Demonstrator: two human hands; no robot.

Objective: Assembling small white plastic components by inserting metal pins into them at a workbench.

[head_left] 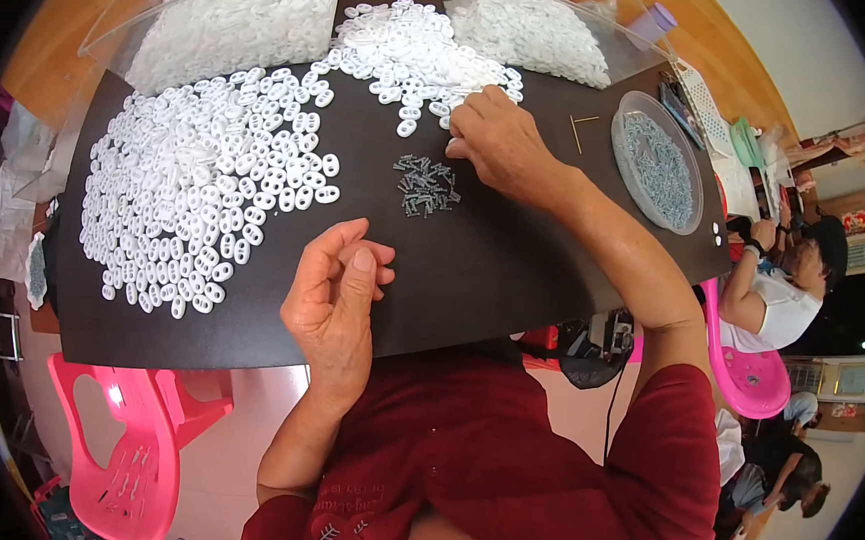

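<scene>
Table: dark, smooth table (450,301) beneath both hands
Room: pink chair (126,489) on the floor, left of the left hand; seated person (777,294) well beyond the right hand
White pieces: two-holed ovals, one heap (188,183) left of the left hand, another (403,52) at the right hand's fingertips
Their long axes: mixed directions, mostly lying flat at the edges
Screws: small grey pile (425,186) between the hands, shafts pointing every way
Tub: round, more screws, right of the right hand (507,140)
Right hand: fingers bent down, pinch hidden, cannot tell
Left hand (336,293): half-curled, thumb near fingers, contents unclear
</scene>
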